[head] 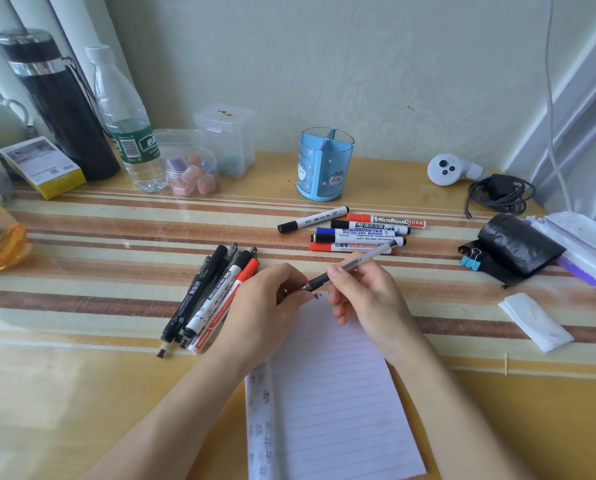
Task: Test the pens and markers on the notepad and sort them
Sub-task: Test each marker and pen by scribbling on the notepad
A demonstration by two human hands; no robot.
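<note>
**Entry: clear pen on test at the notepad's top edge**

Right hand [366, 296]: clamped on the clear pen [353, 263] at its dark grip, a writing hold. The tip points down beside small ink marks on the notepad [334, 393].
Left hand [265, 306]: fingers curled at the pad's top, probably steadying it; its contents cannot be told.
Mixed pile [210, 296]: left of the pad.
Whiteboard markers [359, 232]: grouped beyond, apparently sorted.

"WHITEBOARD" on the red-capped marker [386, 221], "WHITEBOARD MARKER" on the blue-capped marker [359, 233]
</note>
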